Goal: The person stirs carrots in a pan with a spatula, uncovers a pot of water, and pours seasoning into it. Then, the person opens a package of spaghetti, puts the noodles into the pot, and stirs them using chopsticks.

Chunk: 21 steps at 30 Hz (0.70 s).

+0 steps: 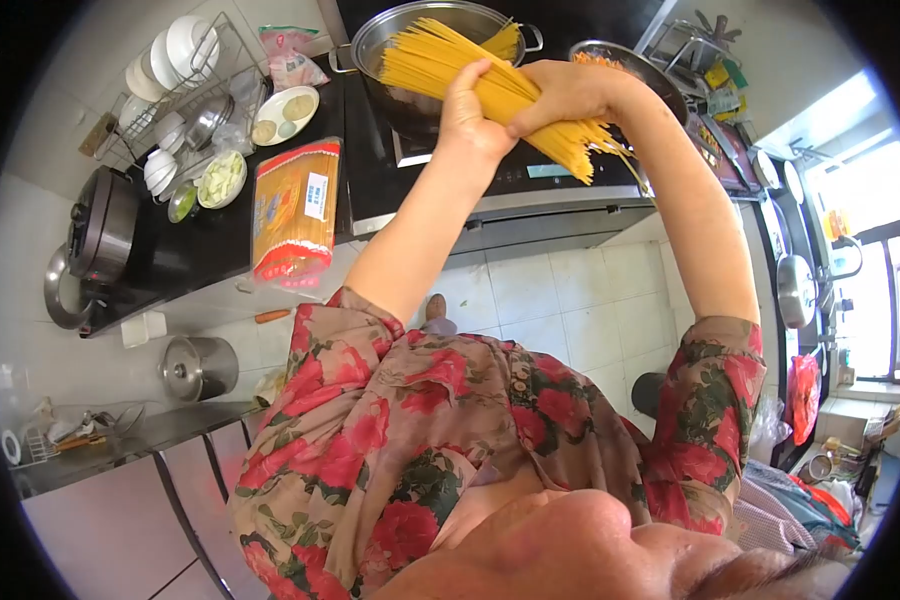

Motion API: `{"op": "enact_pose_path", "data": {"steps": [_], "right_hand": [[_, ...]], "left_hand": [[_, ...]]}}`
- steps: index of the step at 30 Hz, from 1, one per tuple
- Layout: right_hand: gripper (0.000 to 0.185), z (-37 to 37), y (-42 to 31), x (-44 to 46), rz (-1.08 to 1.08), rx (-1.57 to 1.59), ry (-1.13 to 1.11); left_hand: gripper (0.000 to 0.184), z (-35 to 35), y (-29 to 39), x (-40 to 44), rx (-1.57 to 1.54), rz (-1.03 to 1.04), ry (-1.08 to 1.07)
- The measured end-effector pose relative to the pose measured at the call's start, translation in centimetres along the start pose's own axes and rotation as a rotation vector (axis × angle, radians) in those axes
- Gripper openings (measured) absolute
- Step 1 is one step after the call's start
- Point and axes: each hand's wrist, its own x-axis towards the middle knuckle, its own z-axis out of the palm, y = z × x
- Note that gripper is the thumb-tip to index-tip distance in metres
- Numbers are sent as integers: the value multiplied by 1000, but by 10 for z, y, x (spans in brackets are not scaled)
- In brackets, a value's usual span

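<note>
Dry yellow spaghetti (pixel 515 98), a thick bundle of thin, straight strands, is clamped in both halves of my grip, lying aslant from ten o'clock to four. My left hand (pixel 470 132) closes around its underside near the middle, thumb on top; my right hand (pixel 568 90) wraps it from two o'clock, just beside the left. A few strands splay loose at the four o'clock end.

The ten o'clock end lies above a wide, round, silvery metal pot (pixel 368 32) on the stove. At two o'clock, partly hidden by my right forearm, sits a dark round pan (pixel 658 80) with orange pieces in it.

Farther out, at eight o'clock, a clear-and-red plastic packet of spaghetti (pixel 295 225) rests on the glossy black bench (pixel 190 250). Near it, at nine, is a white oval plate (pixel 272 104) bearing small rounded items, and toward half past eight a white round bowl (pixel 238 196) of pale green pieces.
</note>
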Motion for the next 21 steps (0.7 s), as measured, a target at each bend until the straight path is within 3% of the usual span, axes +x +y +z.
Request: {"op": "enact_pose_path", "data": {"steps": [3,7,10,12,13,15,17,18,19,21], "right_hand": [[54,-26,-15,10,114,-36,47],[59,-88,5,66,225,-62,-36],[66,-122,-2,117,326,-122,-155],[60,-121,6,168,358,-519,-191],[60,-115,13,189,367,-515,-199],[55,-105,26,217,191,-488,-101],[53,-119,18,220,95,-848,36],[56,-134,11,218,115,-865,127],[47,-147,-10,195,-65,-890,309],[47,-163,-71,123,-170,-765,395]], "left_hand": [[34,9,-4,34,14,10,-60],[56,30,7,95,-101,-18,-67],[56,46,22,108,-174,28,-43],[57,40,27,117,-186,13,-59],[57,34,36,120,-191,4,-53],[55,16,66,123,-49,-99,-134],[54,8,92,113,19,-58,-35],[59,10,99,103,111,-21,-62],[69,7,109,106,227,-59,-32],[81,37,114,93,156,42,141]]}}
